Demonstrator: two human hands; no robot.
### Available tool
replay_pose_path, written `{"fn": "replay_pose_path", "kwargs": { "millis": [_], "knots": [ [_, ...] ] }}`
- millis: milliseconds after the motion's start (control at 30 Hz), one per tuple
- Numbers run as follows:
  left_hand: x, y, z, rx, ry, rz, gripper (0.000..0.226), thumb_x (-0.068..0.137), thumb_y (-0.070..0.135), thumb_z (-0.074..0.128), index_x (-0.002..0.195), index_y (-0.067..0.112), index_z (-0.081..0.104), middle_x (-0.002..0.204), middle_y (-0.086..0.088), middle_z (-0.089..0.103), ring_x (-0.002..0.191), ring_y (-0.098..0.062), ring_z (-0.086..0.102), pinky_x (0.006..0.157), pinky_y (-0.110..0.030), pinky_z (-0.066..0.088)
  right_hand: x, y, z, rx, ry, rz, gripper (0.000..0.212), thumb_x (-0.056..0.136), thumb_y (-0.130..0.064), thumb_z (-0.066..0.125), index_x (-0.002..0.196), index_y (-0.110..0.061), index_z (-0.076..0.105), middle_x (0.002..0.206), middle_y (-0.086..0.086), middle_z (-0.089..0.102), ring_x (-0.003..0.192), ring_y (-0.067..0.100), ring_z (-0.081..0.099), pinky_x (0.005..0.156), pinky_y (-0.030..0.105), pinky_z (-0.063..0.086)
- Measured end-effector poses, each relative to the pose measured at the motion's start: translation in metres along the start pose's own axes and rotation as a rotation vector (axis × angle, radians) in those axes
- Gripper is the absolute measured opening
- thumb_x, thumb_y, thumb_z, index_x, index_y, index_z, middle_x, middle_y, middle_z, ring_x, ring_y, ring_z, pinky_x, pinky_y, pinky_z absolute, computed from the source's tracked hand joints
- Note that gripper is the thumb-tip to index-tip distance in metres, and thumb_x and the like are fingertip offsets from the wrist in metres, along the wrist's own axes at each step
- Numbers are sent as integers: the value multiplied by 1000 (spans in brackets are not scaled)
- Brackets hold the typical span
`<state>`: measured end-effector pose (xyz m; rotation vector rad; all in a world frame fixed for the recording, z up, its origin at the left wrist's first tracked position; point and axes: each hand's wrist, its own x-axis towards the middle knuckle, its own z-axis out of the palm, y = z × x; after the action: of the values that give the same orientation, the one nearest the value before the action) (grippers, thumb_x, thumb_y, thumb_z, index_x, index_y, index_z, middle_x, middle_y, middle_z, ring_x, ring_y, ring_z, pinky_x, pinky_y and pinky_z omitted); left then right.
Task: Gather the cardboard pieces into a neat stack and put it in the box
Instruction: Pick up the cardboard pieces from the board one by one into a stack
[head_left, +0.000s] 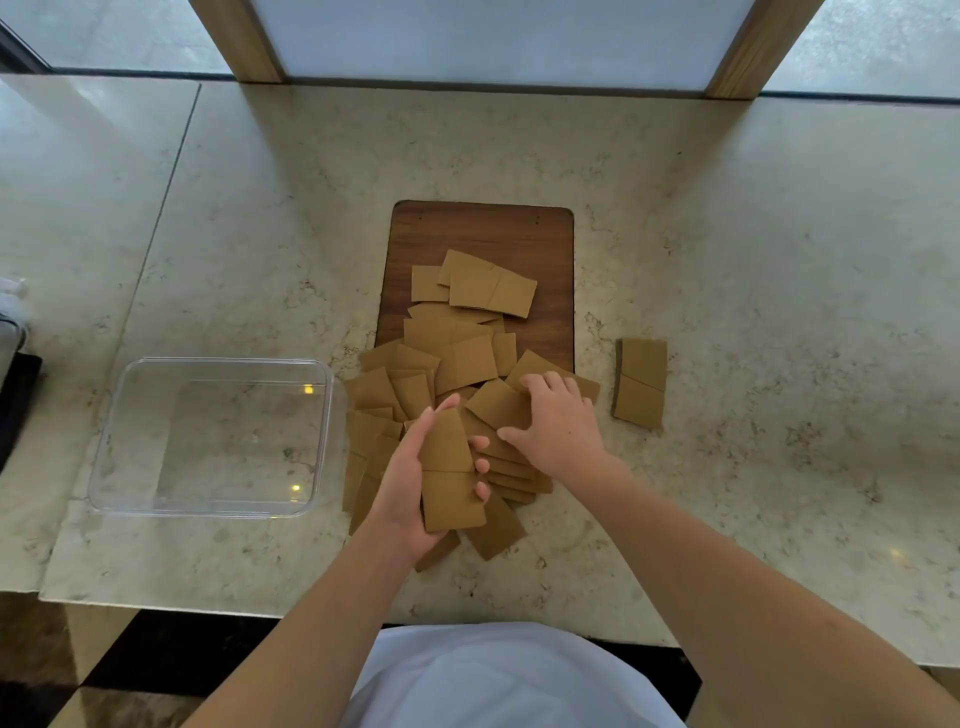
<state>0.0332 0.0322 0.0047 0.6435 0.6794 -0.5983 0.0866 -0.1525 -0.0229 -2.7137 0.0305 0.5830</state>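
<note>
Cardboard pieces (457, 358) lie scattered in a loose heap across the near end of a wooden board (483, 234) and the stone counter (727, 234) in front of it. The left hand (410, 488) cups a small stack (451, 470), fingers curled around its edges. The right hand (556, 421) rests palm down on the heap, fingers spread. One piece (640, 382) lies apart at right. The clear box (213, 436) sits just left of the heap.

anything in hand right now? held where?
Left hand holds a small stack of cardboard pieces by its long side edges. Right hand presses on a loose piece in the pile, not lifting it.
</note>
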Motion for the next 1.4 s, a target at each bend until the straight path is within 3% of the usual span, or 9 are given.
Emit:
{"fn": "replay_pose_path", "kwargs": {
  "millis": [233,500,633,767,933,1100,1200,1333,1400],
  "knots": [
    [3,1,0,44,102,-23,34,102,39,59,133,28,68,88,-17,69,70,-27,64,62,-39,57,6,-9,-3,-44,-22,21,73,77,-69,59,127,-16,57,122,5,58,119,29,48,101,47,41],
    [1,-2,18,171,48,-62,47,93,51,70,130,22,70,89,-14,70,71,-26,66,65,-39,57,-39,-16,-28,808,-186,252,49,76,-69,58,104,-28,56,96,-6,66,80,8,66,61,25,48],
    [-5,-9,31,286,10,-44,41,82,61,69,103,30,84,103,-15,81,83,-27,78,72,-43,64,-60,-10,-28,1092,-315,305,34,93,-43,73,116,-23,56,113,7,68,100,30,71,83,50,62],
    [-6,-14,36,324,57,20,24,95,29,71,118,30,78,118,-17,78,98,-32,76,77,-45,65,-77,-8,-27,972,-226,249,28,104,-47,55,102,-22,68,99,9,72,84,24,67,67,40,53],
    [-7,-20,32,398,162,191,36,94,4,70,118,30,76,112,-18,78,94,-33,75,77,-45,65,-89,-2,-25,1022,-219,305,27,93,-44,74,88,-17,71,75,-1,69,55,7,60,45,20,44],
    [-13,-17,34,322,94,185,44,92,-6,69,128,19,69,97,-22,74,67,-36,69,58,-40,62,-81,19,-46,1174,114,375,22,81,-35,86,98,-29,73,98,-5,74,87,9,70,71,21,53],
    [-17,-17,35,382,-22,96,48,93,-2,69,137,17,62,85,-27,67,62,-33,64,61,-42,61,-65,20,-60,1089,308,307,20,88,-38,80,105,-33,70,104,-7,69,94,8,64,71,19,50],
    [-13,-8,31,249,-42,-116,42,103,42,60,135,16,65,92,-22,69,71,-31,68,61,-42,60,-50,16,-71,1128,221,153,16,99,-29,68,98,-44,74,105,-10,71,91,2,64,64,13,52],
    [-6,-1,26,227,33,-209,44,105,43,55,137,13,64,91,-21,69,70,-31,68,60,-41,60,-47,17,-73,1159,159,138,19,101,-24,66,100,-40,78,106,-11,72,99,7,64,75,20,53]
  ]
}}
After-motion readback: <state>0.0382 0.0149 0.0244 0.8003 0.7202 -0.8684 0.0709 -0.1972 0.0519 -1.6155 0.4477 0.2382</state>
